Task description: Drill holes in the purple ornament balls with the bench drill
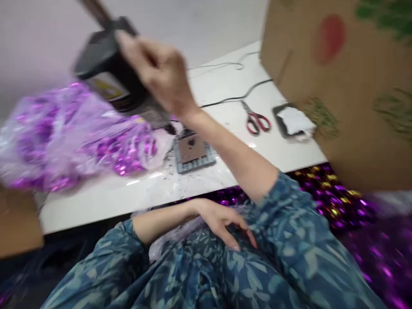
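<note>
My right hand [161, 71] is raised over the table at the upper left, its fingers closed on the side of a black, boxy machine [106, 64]. A white and yellow label shows on the machine, and a brown bar sticks up from its top. Motion blurs both, so its exact kind cannot be told. Just below its dark tip is a grey-blue base [197, 164] with a brown plate [193, 151] on it. My left hand [222, 223] lies over my lap, fingers loosely apart and holding nothing.
Clear plastic with shiny purple foil [122, 150] is heaped at the left. Red-handled scissors [257, 122], a black cable [231, 99] and a dark tray [280, 122] with white cloth or paper lie rightward. A large cardboard box [305, 86] stands at the right. Dark specks dot the table [154, 184].
</note>
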Demonstrator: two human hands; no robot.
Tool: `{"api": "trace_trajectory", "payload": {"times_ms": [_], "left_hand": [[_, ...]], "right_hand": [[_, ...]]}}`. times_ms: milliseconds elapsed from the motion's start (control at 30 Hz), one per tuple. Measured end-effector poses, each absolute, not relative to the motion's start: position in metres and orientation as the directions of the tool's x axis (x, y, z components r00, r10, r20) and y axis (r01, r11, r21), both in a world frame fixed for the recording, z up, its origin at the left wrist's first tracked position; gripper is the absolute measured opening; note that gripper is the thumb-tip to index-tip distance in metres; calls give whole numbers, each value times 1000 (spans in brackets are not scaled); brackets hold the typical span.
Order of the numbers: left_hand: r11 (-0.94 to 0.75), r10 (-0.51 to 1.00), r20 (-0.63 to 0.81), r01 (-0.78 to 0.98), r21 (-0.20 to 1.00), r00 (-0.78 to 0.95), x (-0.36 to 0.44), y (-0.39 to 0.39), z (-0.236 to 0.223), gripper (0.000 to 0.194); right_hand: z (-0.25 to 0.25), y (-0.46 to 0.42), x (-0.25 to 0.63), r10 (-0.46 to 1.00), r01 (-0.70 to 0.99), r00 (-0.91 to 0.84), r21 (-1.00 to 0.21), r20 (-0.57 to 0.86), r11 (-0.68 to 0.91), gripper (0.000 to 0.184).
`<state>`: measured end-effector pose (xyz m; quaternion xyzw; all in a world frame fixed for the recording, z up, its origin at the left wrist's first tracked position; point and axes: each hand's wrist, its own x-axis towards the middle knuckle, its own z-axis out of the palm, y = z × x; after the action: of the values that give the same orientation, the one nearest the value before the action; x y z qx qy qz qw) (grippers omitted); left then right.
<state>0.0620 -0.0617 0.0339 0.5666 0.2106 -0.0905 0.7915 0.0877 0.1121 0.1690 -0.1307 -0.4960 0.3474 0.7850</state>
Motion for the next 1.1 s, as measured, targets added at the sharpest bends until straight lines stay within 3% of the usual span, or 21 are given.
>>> {"api": "trace_trajectory", "payload": {"times_ms": [33,67,100,167,233,333,433,567,733,933,1100], "left_hand": [[310,-2,-353,336,889,936,37,-40,52,28],[263,-26,-299,295,919,954,11,-19,68,30],[205,58,-277,260,944,959,-16,-1,82,27],[78,439,-256,247,966,862,-66,32,96,19],[-8,776,-139,231,973,615,-106,61,91,17],[-32,987,-10,250,968,163,-138,105,62,10],[40,998,-10,441,897,-69,-144,149,31,18],[112,992,-46,685,720,-114,-137,189,9,28],[69,991,54,809,584,-124,-136,220,-3,43],[-44,992,122,805,591,-35,-147,254,-9,58],[71,993,66,935,347,-100,-146,256,-10,61]], "right_hand": [[171,119,77,689,-355,198,-604,697,713,77],[172,124,72,685,-328,163,-616,710,716,79],[171,127,72,677,-295,146,-622,721,726,78],[169,127,79,660,-219,142,-627,737,747,74],[169,123,88,644,-137,175,-629,745,765,72],[171,119,91,619,-43,229,-627,751,778,72],[173,119,88,600,22,272,-628,753,778,73],[172,123,88,586,67,322,-636,743,769,75],[171,126,91,573,72,352,-632,740,772,77],[170,122,94,590,-7,352,-628,727,778,70],[171,119,93,594,-35,347,-622,726,782,71]]}}
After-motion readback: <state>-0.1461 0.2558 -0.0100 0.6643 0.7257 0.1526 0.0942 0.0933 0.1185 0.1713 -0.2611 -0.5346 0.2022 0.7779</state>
